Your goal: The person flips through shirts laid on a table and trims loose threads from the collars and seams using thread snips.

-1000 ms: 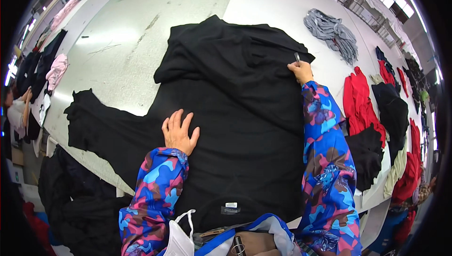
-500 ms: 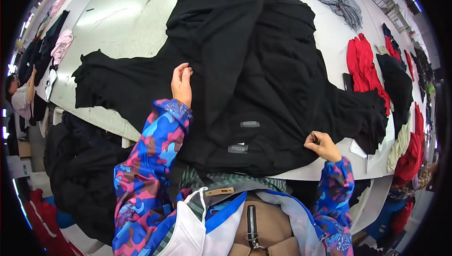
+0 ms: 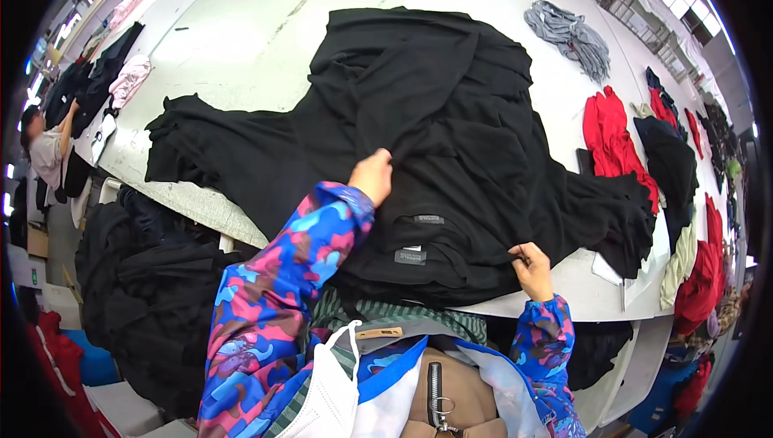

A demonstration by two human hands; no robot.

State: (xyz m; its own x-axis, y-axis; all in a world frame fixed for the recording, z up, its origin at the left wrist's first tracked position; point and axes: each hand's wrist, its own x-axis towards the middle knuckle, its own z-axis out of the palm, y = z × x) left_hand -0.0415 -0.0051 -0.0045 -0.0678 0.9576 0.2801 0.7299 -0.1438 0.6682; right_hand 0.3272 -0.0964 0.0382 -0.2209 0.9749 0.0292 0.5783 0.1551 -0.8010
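Note:
Black long-sleeved tops (image 3: 483,156) lie spread and layered in front of me, sleeves out to both sides. Two grey neck labels (image 3: 411,258) show near the collars at the table's front edge. My left hand (image 3: 373,177) is over the middle of the upper top, fingers closed on a fold of its cloth. Down at the right, near the collar and shoulder edge, my right hand (image 3: 533,271) pinches the black fabric between thumb and fingers. Parts of the lower layers are hidden under the upper cloth.
The tops rest on a pale worktable (image 3: 233,59). A grey cloth bundle (image 3: 568,38) lies at the far right, with red garments (image 3: 616,140) nearer. A heap of dark clothing (image 3: 153,293) sits below the left edge. Another person (image 3: 50,148) stands at the far left.
My left hand has moved right and a little nearer, from the left part of the top to its middle, and the folds there have shifted. My right hand keeps its pinch, slightly farther left.

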